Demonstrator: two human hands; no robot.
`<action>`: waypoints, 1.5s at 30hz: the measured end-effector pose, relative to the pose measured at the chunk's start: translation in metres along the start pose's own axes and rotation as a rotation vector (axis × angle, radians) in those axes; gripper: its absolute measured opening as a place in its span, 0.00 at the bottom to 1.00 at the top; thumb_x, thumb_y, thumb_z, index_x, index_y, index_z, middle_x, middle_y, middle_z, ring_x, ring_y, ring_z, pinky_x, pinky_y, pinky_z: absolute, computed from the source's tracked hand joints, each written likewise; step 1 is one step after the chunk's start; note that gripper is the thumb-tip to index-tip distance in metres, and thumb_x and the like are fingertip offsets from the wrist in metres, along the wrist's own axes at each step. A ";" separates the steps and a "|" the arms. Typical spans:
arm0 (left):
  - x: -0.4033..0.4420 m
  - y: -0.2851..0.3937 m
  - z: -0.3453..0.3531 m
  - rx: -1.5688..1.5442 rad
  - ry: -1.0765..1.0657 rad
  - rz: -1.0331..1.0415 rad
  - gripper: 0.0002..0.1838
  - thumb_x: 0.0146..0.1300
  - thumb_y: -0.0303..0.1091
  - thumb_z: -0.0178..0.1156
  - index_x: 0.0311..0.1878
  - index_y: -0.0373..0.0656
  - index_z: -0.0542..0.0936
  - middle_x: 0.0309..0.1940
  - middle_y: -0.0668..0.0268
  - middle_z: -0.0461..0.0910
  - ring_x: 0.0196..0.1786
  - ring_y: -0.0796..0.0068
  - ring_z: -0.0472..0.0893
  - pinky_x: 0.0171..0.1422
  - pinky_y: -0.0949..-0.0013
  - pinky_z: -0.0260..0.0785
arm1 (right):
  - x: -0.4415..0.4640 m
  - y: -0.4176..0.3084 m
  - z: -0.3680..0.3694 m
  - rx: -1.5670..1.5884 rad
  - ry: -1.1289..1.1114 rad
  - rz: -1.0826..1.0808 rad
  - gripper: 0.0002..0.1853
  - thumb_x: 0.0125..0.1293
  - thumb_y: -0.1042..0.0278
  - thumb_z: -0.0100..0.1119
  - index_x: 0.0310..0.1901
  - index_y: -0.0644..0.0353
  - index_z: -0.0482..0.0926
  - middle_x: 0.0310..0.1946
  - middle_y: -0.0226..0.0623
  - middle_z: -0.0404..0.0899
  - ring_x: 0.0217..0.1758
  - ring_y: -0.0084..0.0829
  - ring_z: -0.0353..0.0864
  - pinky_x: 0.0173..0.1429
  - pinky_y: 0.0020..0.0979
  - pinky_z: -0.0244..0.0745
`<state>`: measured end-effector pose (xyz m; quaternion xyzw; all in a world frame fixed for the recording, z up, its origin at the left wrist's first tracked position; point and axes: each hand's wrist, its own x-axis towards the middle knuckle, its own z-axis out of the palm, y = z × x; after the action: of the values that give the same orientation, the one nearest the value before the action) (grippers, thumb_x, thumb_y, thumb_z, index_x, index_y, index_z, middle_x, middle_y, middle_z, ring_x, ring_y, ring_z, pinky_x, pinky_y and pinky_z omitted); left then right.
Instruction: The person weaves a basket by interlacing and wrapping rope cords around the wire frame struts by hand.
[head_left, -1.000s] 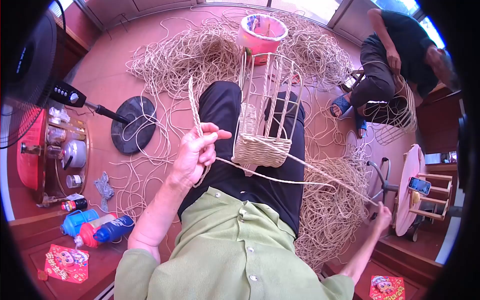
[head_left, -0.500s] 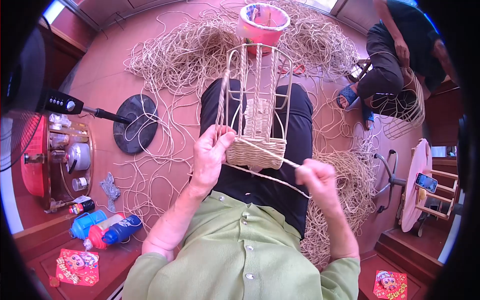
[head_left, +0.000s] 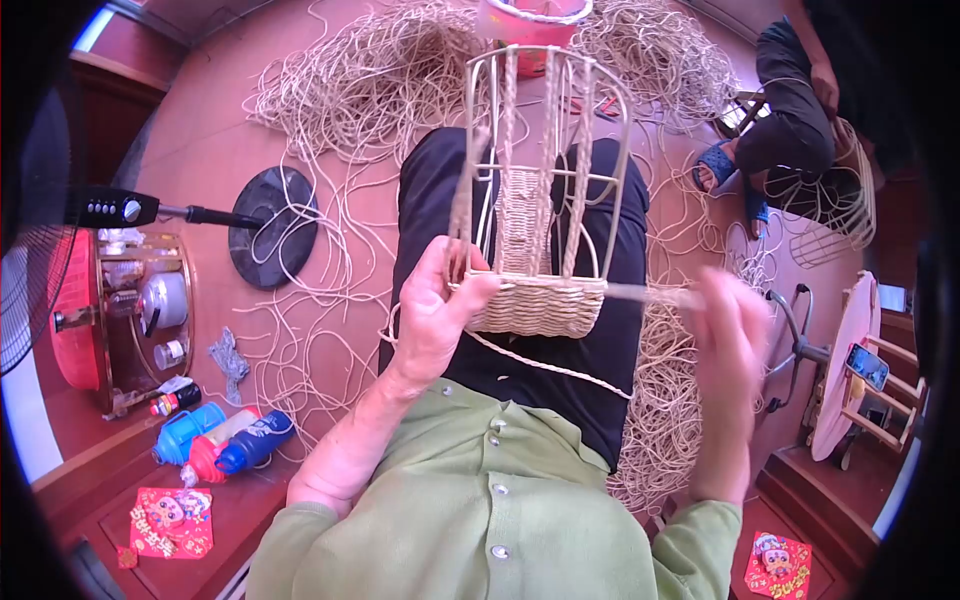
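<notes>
A partly woven basket (head_left: 540,310) rests across my thighs, its pale wire frame and twisted cord uprights pointing away from me. Its near end is covered in close weave. My left hand (head_left: 437,308) is closed on the left corner of that weave, thumb on top. Blurred by motion, my right hand (head_left: 730,325) is out to the right of the basket, fingers curled round a cord (head_left: 650,293) that runs taut from the basket's right corner. Below the weave, another loose strand (head_left: 550,363) droops across my dark trousers.
Heaps of cord (head_left: 370,90) lie on the floor ahead and at right (head_left: 665,410). A pink bucket (head_left: 535,25) stands beyond the basket. At left are a fan base (head_left: 270,235) and bottles (head_left: 255,450). Another person's hand (head_left: 825,88) is by a wire frame (head_left: 835,210) at upper right.
My right hand has swung up and to the right, drawing the cord out level and taut. The basket has shifted slightly right in view, with my left hand still on its corner.
</notes>
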<state>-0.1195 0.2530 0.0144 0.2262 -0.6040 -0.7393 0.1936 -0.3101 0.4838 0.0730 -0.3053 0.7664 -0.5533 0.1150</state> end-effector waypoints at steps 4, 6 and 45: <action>-0.009 0.010 0.003 -0.144 -0.021 -0.106 0.06 0.71 0.27 0.64 0.45 0.43 0.76 0.36 0.77 0.75 0.38 0.89 0.70 0.44 0.81 0.62 | -0.017 0.003 -0.017 -0.256 0.032 -0.025 0.18 0.76 0.69 0.55 0.25 0.63 0.76 0.21 0.28 0.73 0.25 0.19 0.69 0.31 0.25 0.63; -0.005 0.001 0.004 -0.236 -0.001 -0.079 0.05 0.72 0.27 0.64 0.45 0.44 0.77 0.33 0.78 0.75 0.34 0.91 0.70 0.38 0.82 0.60 | -0.003 0.022 -0.013 -0.121 -0.112 0.129 0.19 0.76 0.70 0.56 0.23 0.63 0.74 0.20 0.26 0.67 0.25 0.17 0.64 0.30 0.26 0.57; 0.005 0.150 -0.027 1.056 -0.079 0.648 0.07 0.47 0.23 0.71 0.24 0.40 0.79 0.19 0.64 0.72 0.20 0.67 0.72 0.26 0.62 0.61 | 0.046 -0.080 0.070 -0.554 -0.646 -0.404 0.13 0.67 0.65 0.64 0.29 0.65 0.84 0.62 0.56 0.79 0.37 0.51 0.88 0.44 0.46 0.83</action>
<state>-0.1061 0.1995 0.1564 0.0690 -0.9328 -0.2523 0.2479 -0.2831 0.3852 0.1289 -0.6242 0.7354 -0.2157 0.1518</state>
